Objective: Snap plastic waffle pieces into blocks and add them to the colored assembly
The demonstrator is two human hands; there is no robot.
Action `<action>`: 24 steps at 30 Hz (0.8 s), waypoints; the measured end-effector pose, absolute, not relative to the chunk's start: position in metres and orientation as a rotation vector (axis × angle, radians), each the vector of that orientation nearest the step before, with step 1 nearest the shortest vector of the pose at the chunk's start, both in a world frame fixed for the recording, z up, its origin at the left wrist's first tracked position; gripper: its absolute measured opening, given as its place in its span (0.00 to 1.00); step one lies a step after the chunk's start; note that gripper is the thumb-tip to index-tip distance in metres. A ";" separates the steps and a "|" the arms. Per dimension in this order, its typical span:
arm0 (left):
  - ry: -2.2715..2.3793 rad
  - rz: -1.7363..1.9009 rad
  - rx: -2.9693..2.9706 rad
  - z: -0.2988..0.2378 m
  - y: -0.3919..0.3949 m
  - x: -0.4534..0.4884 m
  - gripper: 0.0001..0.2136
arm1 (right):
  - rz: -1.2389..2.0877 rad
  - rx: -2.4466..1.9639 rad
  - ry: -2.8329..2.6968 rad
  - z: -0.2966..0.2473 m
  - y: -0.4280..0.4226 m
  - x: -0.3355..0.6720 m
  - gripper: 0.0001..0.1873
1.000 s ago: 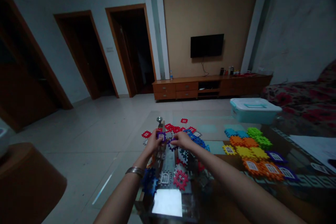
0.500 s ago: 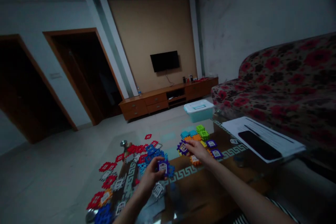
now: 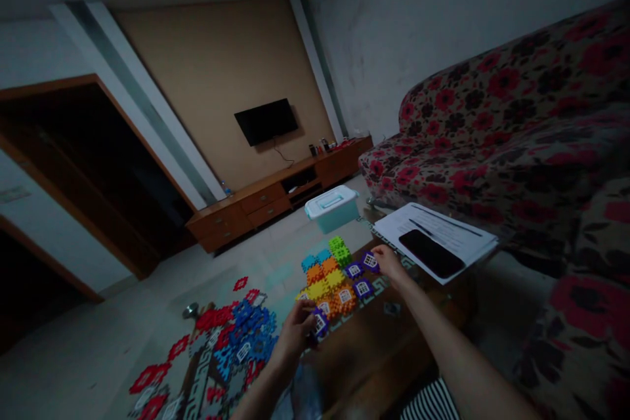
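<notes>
My left hand [image 3: 296, 331] grips a purple window block [image 3: 319, 323], a toothed plastic square with a white window grid, beside the front of the built blocks. At the right end of the blocks, my right hand [image 3: 388, 265] pinches another purple block [image 3: 370, 262] with a white window. Two more purple window blocks [image 3: 363, 289] lie close by. Joined yellow blocks [image 3: 325, 283], orange blocks [image 3: 344, 300], light-blue blocks [image 3: 315, 258] and green blocks [image 3: 339, 251] sit between my hands. Whether the right-hand block touches its neighbour, I cannot tell.
Loose blue pieces [image 3: 249, 325] and red pieces [image 3: 216, 318] are scattered at the left of the glass table. A black phone [image 3: 431, 253] and a pen [image 3: 421, 228] lie on papers [image 3: 394, 223]. A lidded teal box [image 3: 333, 207] stands beyond; a floral sofa [image 3: 472, 138] is at right.
My right hand has carried its purple block right, next to the other purple ones. My left hand has moved right, away from the blue pile, still holding its block. The view has turned right.
</notes>
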State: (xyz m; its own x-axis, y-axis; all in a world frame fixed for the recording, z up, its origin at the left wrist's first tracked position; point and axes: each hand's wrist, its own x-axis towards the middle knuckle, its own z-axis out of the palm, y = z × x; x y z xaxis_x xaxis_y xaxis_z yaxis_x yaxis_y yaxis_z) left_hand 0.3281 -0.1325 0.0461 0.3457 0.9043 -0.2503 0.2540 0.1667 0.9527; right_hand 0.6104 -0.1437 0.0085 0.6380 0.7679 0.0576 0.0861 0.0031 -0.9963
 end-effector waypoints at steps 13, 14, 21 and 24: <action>1.076 0.614 1.449 0.049 -0.135 0.386 0.30 | 0.790 -1.488 -0.737 0.015 -0.151 0.617 0.07; 1.091 0.609 1.482 0.049 -0.133 0.388 0.30 | 0.788 -1.491 -0.725 0.014 -0.150 0.616 0.06; 1.188 0.620 2.078 0.052 -0.116 0.411 0.20 | 0.812 -1.514 -0.558 0.010 -0.139 0.613 0.18; 1.174 0.633 2.152 0.054 -0.100 0.429 0.18 | 0.872 -1.445 -0.495 0.010 -0.139 0.616 0.19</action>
